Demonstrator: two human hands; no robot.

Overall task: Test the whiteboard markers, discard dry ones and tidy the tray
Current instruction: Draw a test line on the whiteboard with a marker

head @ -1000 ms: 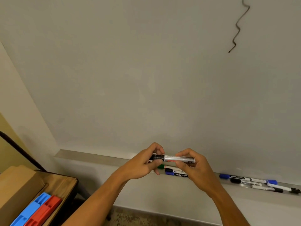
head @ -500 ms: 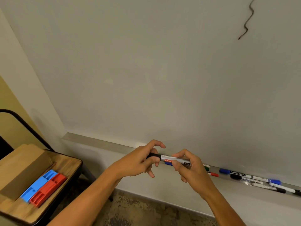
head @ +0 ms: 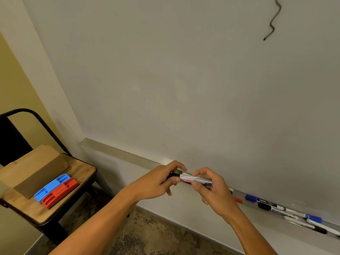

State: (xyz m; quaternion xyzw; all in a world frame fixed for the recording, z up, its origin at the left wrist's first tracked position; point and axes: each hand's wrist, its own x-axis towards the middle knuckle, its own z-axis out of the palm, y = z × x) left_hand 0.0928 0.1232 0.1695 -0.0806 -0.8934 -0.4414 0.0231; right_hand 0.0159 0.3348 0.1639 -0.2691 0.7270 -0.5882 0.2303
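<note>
Below one whiteboard [head: 184,80], left hand [head: 158,183] and right hand [head: 213,190] grip one marker [head: 195,179].

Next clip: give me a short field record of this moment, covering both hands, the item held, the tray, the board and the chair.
left hand: pinches the black cap end of the held marker
right hand: grips the marker's barrel
held marker: silver barrel, roughly level, above the tray
tray: several markers lying at its right part
whiteboard: one dark squiggle upper right
chair: cardboard box, blue eraser, red eraser on the seat
</note>
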